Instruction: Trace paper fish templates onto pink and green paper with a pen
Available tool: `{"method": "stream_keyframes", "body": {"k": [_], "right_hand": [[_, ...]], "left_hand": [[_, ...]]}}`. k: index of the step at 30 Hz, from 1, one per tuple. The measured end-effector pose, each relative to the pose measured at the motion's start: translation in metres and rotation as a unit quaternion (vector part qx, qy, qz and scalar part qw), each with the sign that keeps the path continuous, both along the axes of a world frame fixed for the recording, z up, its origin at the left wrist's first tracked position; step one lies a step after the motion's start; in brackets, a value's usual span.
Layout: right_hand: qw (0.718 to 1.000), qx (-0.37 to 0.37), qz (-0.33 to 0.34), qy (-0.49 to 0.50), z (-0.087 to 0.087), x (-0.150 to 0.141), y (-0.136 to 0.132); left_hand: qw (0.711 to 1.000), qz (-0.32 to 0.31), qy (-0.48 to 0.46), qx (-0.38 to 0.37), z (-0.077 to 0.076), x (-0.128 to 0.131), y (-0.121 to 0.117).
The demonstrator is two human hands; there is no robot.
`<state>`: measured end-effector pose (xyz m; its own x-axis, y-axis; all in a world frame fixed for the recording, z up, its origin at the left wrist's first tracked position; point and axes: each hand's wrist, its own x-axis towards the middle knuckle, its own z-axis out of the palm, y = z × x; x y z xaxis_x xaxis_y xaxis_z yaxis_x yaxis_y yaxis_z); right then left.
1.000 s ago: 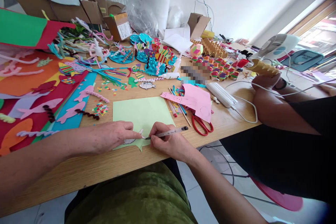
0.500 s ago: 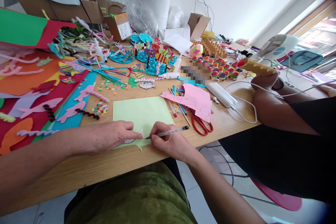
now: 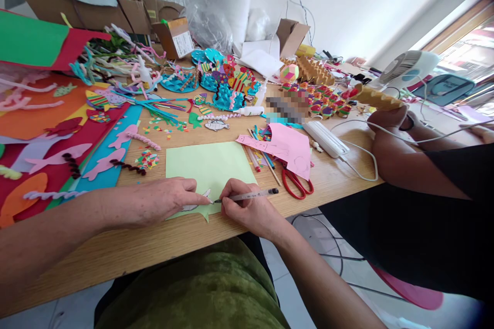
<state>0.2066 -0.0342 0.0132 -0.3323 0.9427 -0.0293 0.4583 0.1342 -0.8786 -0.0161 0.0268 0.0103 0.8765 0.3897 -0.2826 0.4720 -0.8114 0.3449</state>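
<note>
A sheet of light green paper (image 3: 208, 162) lies at the table's front edge, with a small pointed flap at its near side. On it is a small white fish shape (image 3: 207, 194) with dark outlines, partly hidden under my left hand (image 3: 175, 199). That hand lies over the paper, its index finger stretched out and pressing by the fish's tail end. My right hand (image 3: 247, 209) grips a clear pen (image 3: 252, 195) with a dark cap end. The pen's tip touches the green paper close to my left fingertip.
Red-handled scissors (image 3: 297, 185) lie to the right, partly under pink paper (image 3: 287, 149). A white power strip (image 3: 325, 139) with its cable is beyond. Coloured sheets and fish cut-outs (image 3: 104, 163) cover the left. At the right, another person's hand holds a yellow wavy-edged strip (image 3: 376, 97).
The pen's rear end has tipped slightly lower, its tip staying by my left fingertip. My left hand keeps its place. The other person's hand has shifted slightly.
</note>
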Motion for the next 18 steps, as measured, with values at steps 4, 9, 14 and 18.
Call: {"method": "stream_keyframes", "body": {"k": [4,9,14,18], "right_hand": [[1.0,-0.003,-0.008,-0.004,0.001,-0.001,0.001],[1.0,0.001,-0.014,-0.002,-0.002,-0.004,0.004],[1.0,0.005,-0.007,0.008,-0.004,-0.009,0.01],[1.0,0.005,0.002,0.008,-0.004,-0.012,0.013]], "left_hand": [[1.0,-0.005,-0.025,0.003,-0.004,-0.003,0.0],[0.999,-0.005,-0.038,0.004,-0.004,-0.002,0.0],[1.0,-0.004,0.013,-0.004,0.007,0.005,-0.003],[1.0,0.0,0.012,-0.016,0.014,0.007,-0.005]]}}
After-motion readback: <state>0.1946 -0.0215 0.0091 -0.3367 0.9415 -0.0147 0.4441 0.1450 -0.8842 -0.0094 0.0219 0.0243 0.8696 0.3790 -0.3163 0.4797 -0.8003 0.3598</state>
